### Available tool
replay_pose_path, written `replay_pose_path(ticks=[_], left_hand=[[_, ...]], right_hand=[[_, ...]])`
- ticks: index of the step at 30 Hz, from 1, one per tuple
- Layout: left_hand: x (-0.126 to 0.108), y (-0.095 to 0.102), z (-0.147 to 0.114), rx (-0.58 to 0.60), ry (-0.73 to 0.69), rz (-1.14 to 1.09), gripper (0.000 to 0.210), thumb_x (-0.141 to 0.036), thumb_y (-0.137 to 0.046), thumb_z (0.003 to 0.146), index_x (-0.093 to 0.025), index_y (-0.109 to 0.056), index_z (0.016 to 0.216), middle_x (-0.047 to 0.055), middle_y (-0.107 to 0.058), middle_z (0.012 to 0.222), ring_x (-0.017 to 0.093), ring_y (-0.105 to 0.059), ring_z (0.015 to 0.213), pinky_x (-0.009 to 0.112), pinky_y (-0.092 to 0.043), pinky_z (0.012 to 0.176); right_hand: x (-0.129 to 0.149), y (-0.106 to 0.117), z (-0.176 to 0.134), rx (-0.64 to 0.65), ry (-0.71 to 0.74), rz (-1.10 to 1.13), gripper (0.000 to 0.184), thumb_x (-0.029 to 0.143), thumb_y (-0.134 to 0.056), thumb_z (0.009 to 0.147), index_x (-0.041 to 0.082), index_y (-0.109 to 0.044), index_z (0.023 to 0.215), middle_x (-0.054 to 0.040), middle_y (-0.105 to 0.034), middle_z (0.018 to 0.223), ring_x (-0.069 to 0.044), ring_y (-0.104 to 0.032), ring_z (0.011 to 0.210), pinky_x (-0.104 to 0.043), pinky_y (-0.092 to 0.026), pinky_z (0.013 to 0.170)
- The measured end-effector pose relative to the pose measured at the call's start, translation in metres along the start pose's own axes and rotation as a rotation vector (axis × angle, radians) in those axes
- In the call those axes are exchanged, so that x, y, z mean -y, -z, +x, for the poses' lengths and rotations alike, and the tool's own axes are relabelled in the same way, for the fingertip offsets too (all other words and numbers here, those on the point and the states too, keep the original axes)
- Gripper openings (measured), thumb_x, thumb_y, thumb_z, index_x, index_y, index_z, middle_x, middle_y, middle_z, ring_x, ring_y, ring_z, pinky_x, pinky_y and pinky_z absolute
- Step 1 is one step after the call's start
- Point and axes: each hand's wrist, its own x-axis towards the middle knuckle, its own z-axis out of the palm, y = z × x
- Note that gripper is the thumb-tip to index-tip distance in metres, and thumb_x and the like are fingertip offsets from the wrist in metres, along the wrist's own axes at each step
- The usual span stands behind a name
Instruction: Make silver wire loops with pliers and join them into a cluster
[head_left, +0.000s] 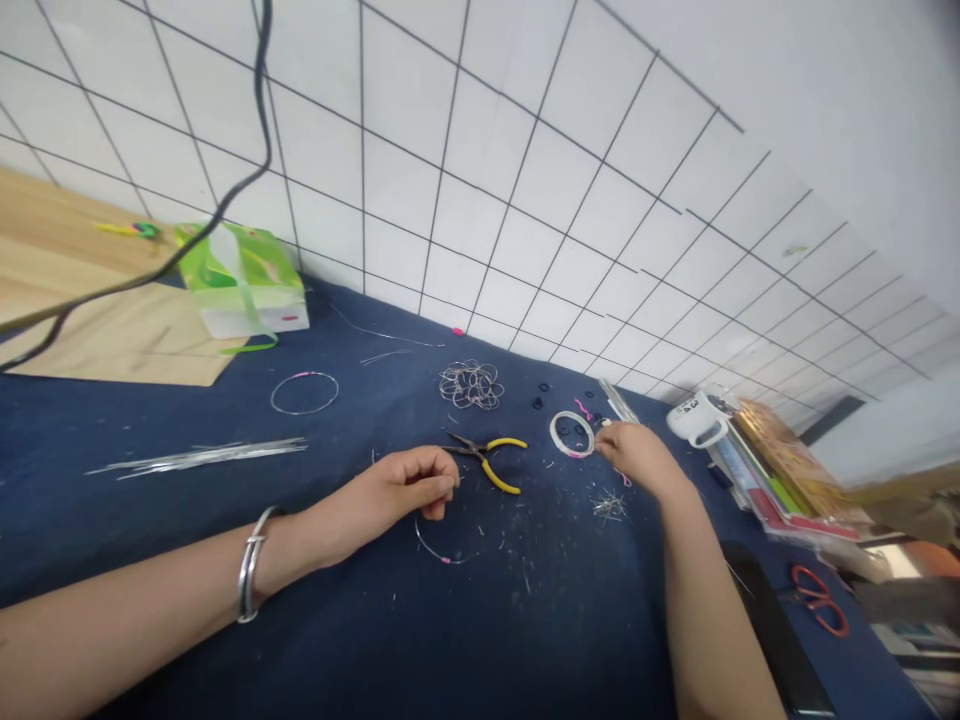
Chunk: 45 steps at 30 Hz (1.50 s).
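Observation:
My left hand (416, 482) is closed in a pinch on a thin wire loop (429, 548), which hangs below the fingers and has a small pink piece on it. Just beyond that hand lie pliers (491, 460) with yellow handles, jaws toward the fingers. My right hand (634, 452) reaches down at the right edge of a whitish ring (555, 440) with a pink mark. Its fingertips are together and partly hidden, so what they hold I cannot make out. A pile of short wire clippings (609, 506) lies below that hand.
A tangle of wire loops (471, 385), a single wire hoop (304, 393) and a bundle of straight wires (210, 458) lie on the dark blue cloth. To the right are a white mug (694, 418), books (787, 480) and orange-handled scissors (821, 600). A green-white box (247, 285) stands left.

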Motion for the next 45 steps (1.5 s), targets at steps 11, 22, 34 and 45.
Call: replay_pose_path(ticks=[11,22,34,45], left_hand=[[-0.003,0.001,-0.002,0.031,-0.041,-0.021,0.005,-0.02,-0.046,0.077,-0.016,-0.05,0.078,-0.001,-0.054,0.072,0.011,-0.051,0.066,0.025,-0.041,0.065],[0.0,0.001,0.0,0.012,-0.025,-0.029,0.006,-0.021,-0.049,0.079,-0.016,-0.051,0.077,-0.002,-0.054,0.068,0.011,-0.049,0.064,0.024,-0.039,0.064],[-0.001,0.005,0.0,-0.001,-0.115,0.008,0.013,-0.028,-0.055,0.079,-0.016,-0.055,0.075,-0.001,-0.055,0.071,0.012,-0.048,0.069,0.025,-0.038,0.068],[-0.006,-0.007,-0.008,-0.042,-0.138,0.026,0.012,-0.025,-0.053,0.08,-0.014,-0.058,0.079,-0.002,-0.053,0.067,0.009,-0.05,0.06,0.022,-0.04,0.059]], right_hand=[[0.009,-0.03,0.019,0.005,0.03,-0.062,0.027,0.029,-0.041,0.087,0.016,-0.065,0.083,-0.0093,-0.061,0.09,-0.018,-0.056,0.088,-0.024,-0.036,0.074],[0.015,-0.035,0.029,0.033,0.0,-0.064,0.022,0.021,-0.043,0.084,0.013,-0.063,0.082,-0.0134,-0.061,0.09,-0.021,-0.056,0.087,-0.028,-0.036,0.072],[-0.002,-0.032,0.028,-0.149,-0.052,0.288,0.017,0.025,-0.049,0.076,0.015,-0.062,0.072,-0.0082,-0.062,0.08,-0.017,-0.055,0.073,-0.026,-0.035,0.065],[0.125,-0.016,-0.001,-0.01,0.153,2.015,0.007,0.024,-0.058,0.075,0.018,-0.055,0.074,0.0027,-0.048,0.06,-0.008,-0.042,0.052,-0.023,-0.033,0.051]])
